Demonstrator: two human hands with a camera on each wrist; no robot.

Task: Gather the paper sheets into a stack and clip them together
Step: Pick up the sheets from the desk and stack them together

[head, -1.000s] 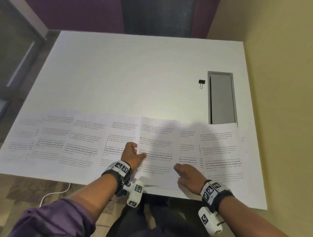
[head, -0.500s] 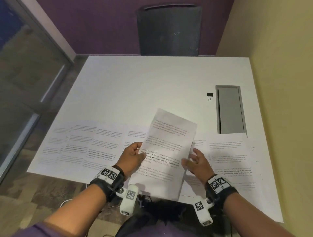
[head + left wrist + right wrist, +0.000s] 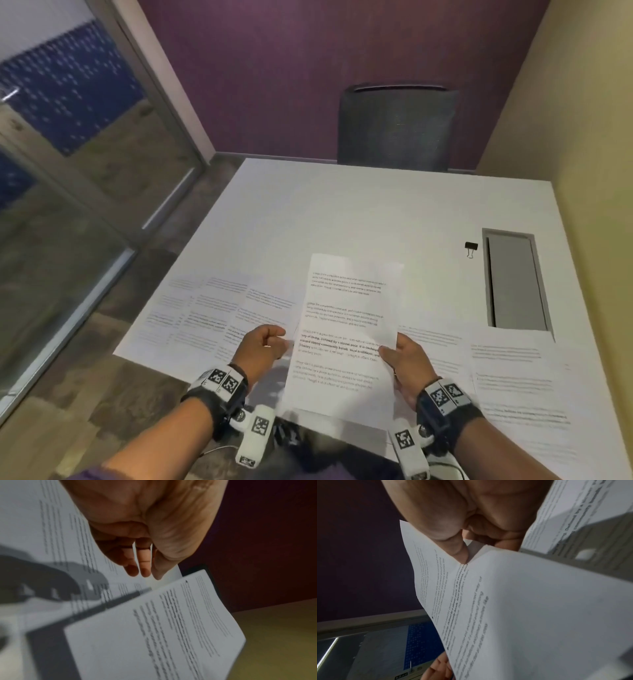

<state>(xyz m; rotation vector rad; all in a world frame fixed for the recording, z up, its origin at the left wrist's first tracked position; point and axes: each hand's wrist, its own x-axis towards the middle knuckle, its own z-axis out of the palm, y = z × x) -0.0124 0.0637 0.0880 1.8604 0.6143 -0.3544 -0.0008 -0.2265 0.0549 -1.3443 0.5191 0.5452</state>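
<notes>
Your right hand (image 3: 406, 359) pinching the lifted sheet (image 3: 346, 329), left hand (image 3: 263, 346) loosely curled, empty, beside its edge.

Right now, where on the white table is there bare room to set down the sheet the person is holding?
Bare: the far half of the white table, between the row of printed sheets and the dark chair, left of the small black binder clip and grey recessed hatch. Crowded: the near edge, papered both sides of the held sheet.

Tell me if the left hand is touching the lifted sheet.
Apart. In the left wrist view the left hand has its fingers hanging clear of the lifted sheet; only the right hand pinches its edge in the head view.
</notes>
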